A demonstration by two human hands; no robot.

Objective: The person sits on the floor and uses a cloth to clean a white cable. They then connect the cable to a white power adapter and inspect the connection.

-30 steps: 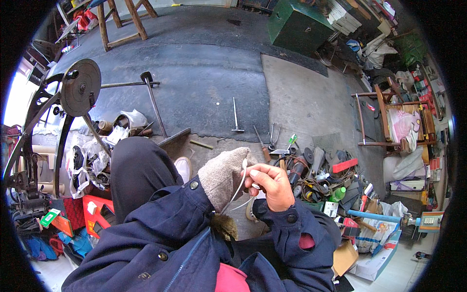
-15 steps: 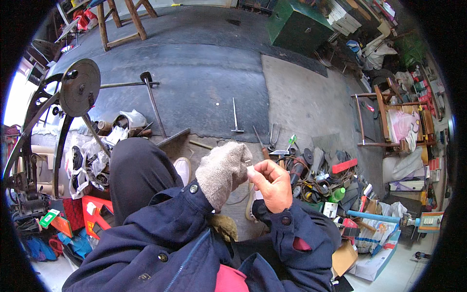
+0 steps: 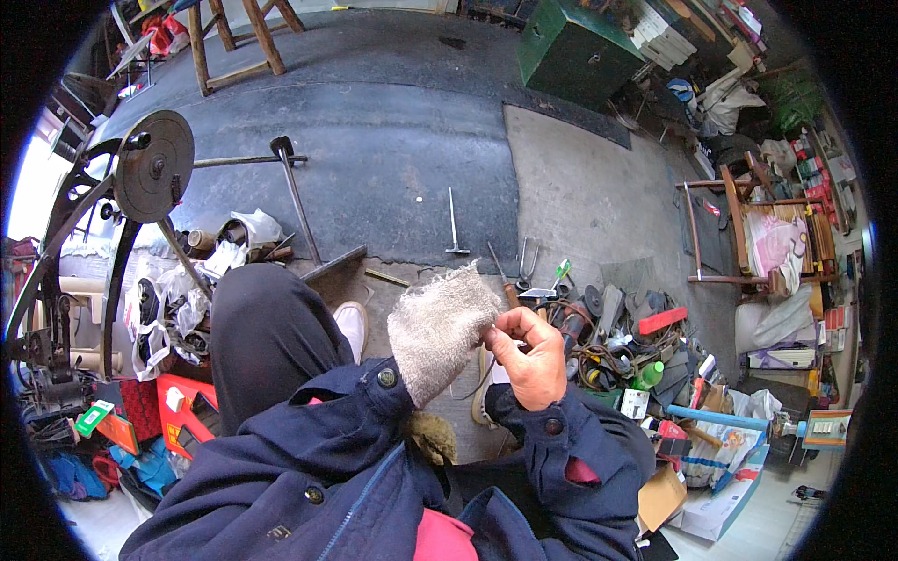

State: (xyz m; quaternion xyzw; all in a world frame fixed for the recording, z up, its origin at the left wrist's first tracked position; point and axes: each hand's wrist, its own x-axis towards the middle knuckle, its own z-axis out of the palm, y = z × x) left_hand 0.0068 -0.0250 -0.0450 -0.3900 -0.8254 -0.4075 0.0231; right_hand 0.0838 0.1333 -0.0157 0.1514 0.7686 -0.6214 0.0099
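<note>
The right hand (image 3: 531, 363) pinches thumb and forefinger together at the right edge of a beige, coarse-woven cloth (image 3: 438, 332); anything between them is too small to tell. The cloth covers the left hand, whose grip cannot be seen. Beyond the cloth lies a thin, T-shaped metal tool (image 3: 454, 224).

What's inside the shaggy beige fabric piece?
The navy buttoned left cuff meets the shaggy beige fabric piece; beyond that, the left hand is covered, so inside or behind can't be told.
</note>
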